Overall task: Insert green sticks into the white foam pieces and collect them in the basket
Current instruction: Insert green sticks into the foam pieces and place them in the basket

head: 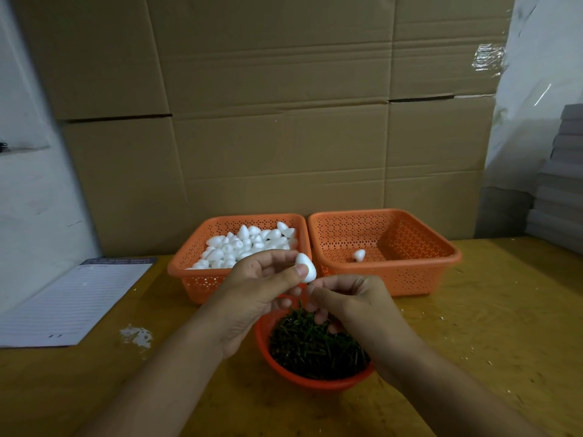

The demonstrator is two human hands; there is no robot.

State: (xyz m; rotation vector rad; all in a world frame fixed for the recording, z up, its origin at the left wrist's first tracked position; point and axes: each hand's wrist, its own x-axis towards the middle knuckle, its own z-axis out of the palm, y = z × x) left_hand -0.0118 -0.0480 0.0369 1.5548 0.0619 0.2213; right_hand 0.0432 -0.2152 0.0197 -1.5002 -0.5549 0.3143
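My left hand (262,285) pinches a white foam piece (306,267) between thumb and fingers, above the near edge of the baskets. My right hand (350,302) has its fingertips closed just below that piece; a thin green stick (300,305) shows under them, its grip unclear. A red bowl (315,384) full of green sticks (312,345) sits beneath both hands. The left orange basket (202,282) holds several white foam pieces (246,244). The right orange basket (410,279) holds one foam piece (359,255).
A lined paper pad (72,304) lies at the left on the wooden table (473,342). White foam crumbs (137,335) lie beside it. Cardboard boxes (277,121) form a wall behind the baskets. A grey stack (561,184) stands at the far right.
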